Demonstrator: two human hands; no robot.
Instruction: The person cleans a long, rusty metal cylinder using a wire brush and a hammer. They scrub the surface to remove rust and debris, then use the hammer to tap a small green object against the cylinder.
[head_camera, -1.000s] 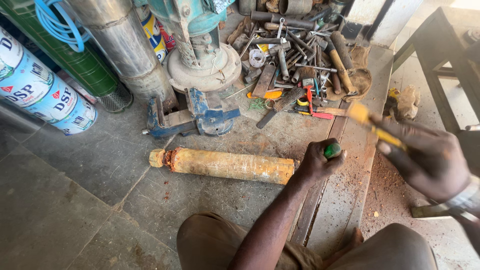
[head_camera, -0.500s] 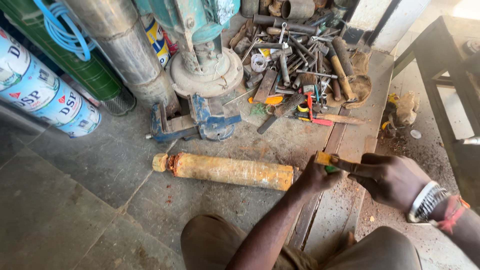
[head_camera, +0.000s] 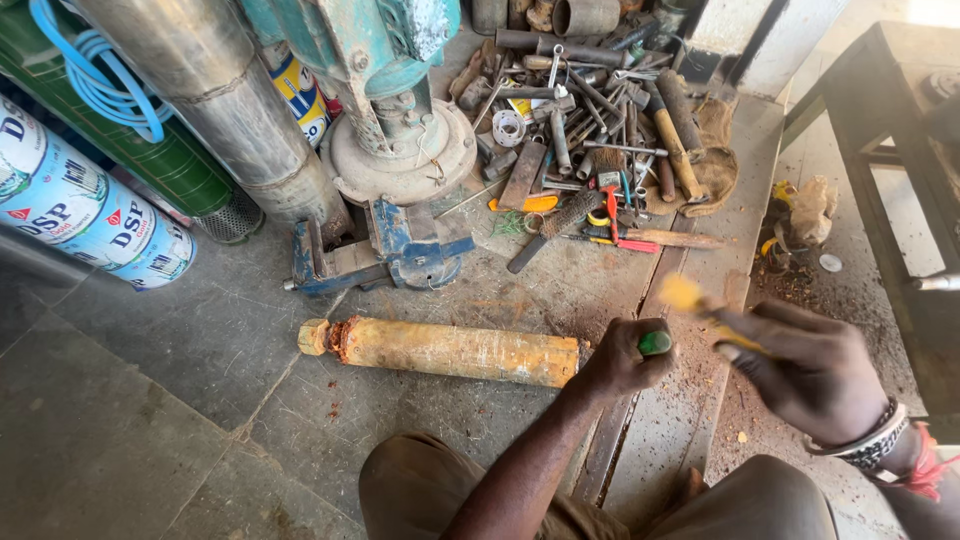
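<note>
Upper left of frame: white and blue printed cylinders (head_camera: 85, 215) lying on their sides, red and blue markings on the labels. Behind them a green ribbed casing (head_camera: 170, 165) with blue hose (head_camera: 95, 75) coiled on top. Next right, a bare steel tube (head_camera: 225, 110) leaning, and a yellow/blue labelled can (head_camera: 300, 95) tucked behind the teal machine base (head_camera: 400, 150).

Centre: blue bench vise (head_camera: 385, 255) loose on the floor, not clamping anything. Just below it the rusty yellow cylinder (head_camera: 450, 350) lies flat, long axis left-right, capped end to the left.

Your left hand (head_camera: 620, 360) sits at the cylinder's right end, fingers closed round a green-handled tool (head_camera: 655, 343). Looks like you're holding it against the end face so it can take a blow; the tip is hidden by your fist.

Upper centre-right: heap of tools (head_camera: 590, 130), spanners, sockets, wire brush, kept within reach.

Your right hand (head_camera: 810, 370) is off to the right, apart from the cylinder, fingers wrapped on a yellow-handled tool (head_camera: 700, 310). It's motion-blurred, can't tell the tool type. Dark bench frame (head_camera: 890, 150) at right edge.
</note>
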